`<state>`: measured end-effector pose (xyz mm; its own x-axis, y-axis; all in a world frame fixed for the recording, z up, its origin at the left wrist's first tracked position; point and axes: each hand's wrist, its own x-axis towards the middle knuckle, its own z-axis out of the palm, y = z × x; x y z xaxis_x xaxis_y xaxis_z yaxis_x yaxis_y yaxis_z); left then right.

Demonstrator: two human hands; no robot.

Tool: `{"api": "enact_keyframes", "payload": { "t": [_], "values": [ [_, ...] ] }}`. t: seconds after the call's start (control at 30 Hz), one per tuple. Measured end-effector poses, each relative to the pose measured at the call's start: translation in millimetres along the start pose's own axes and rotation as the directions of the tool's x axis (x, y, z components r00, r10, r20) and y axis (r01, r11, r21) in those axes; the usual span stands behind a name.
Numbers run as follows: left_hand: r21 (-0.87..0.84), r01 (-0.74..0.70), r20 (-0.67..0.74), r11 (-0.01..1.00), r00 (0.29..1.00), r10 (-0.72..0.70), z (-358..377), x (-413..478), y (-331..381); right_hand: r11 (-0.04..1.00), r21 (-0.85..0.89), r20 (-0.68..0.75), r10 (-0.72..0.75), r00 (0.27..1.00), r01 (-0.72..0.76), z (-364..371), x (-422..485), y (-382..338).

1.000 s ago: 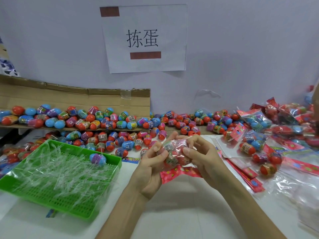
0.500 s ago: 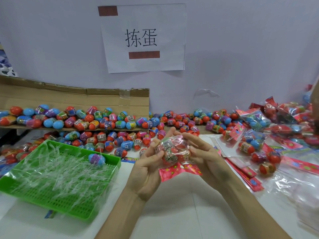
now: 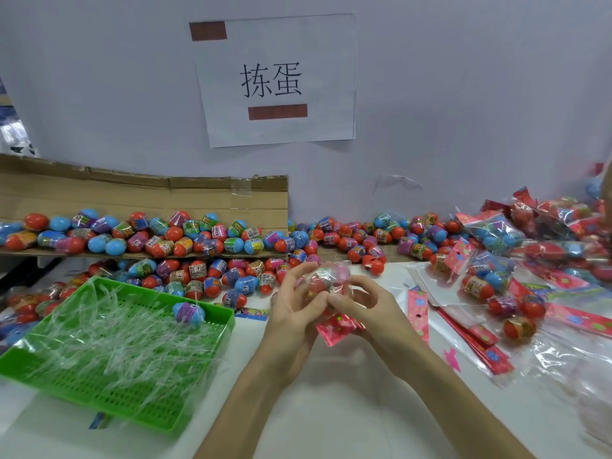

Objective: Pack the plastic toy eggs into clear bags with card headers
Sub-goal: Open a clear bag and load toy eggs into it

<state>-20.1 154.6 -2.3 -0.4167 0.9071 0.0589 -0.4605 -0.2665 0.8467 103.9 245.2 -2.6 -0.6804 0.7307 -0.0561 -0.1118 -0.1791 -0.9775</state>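
starting at the left: a green plastic mesh tray (image 3: 159, 415) holds a tangle of clear plastic strips (image 3: 109, 332) and one blue and purple toy egg (image 3: 188, 313) near its far right corner. behind it a brown cardboard flap (image 3: 142, 197) carries a row of red and blue plastic toy eggs (image 3: 172, 236). more loose eggs (image 3: 212, 279) lie on the white table between the flap and the tray.

centre: both hands hold up a small clear bag with eggs inside (image 3: 326, 279), above the table and just in front of the loose eggs. its pink card header (image 3: 337, 326) hangs down below the hands. the left hand (image 3: 291, 313) has its thumb and curled fingers pinching the left side of the bag, upper fingers a bit apart. the right hand (image 3: 361, 303) has its fingers curled in, clamped on the bag's right side. thumbs meet near the middle.

handling, as a guess: the bag is light, the film thin, crinkly and slippery, and the hard round eggs can shift inside. the card header looks the stiffest part, so best to grip there or cup the eggs from below.

right: flat empty bags with pink headers (image 3: 477, 342) lie spread on the table, a few eggs on them. behind is a heap of filled clear bags (image 3: 496, 233), each with several eggs.
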Motion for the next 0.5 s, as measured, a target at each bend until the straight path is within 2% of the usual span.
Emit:
{"api": "enact_keyframes", "payload": {
  "t": [0.17,0.27,0.37,0.5],
  "values": [
    [0.183,0.026,-0.12,0.983,0.993,-0.004,-2,2,-1,0.999,0.039,-0.055,-0.032,0.998,0.034,-9,2,-4],
    [0.231,0.013,-0.082,0.973,0.997,0.006,-4,1,-1,0.99,0.137,0.056,0.025,0.998,-0.032,-12,4,-3],
    [0.233,0.001,-0.066,0.973,0.998,0.015,-6,1,0,0.979,0.177,0.156,0.072,0.985,-0.1,-15,4,-2],
    [0.14,0.046,-0.093,0.989,0.995,-0.033,-9,3,1,0.973,0.198,0.09,0.099,0.991,-0.116,-22,7,-7]
  ]
}}
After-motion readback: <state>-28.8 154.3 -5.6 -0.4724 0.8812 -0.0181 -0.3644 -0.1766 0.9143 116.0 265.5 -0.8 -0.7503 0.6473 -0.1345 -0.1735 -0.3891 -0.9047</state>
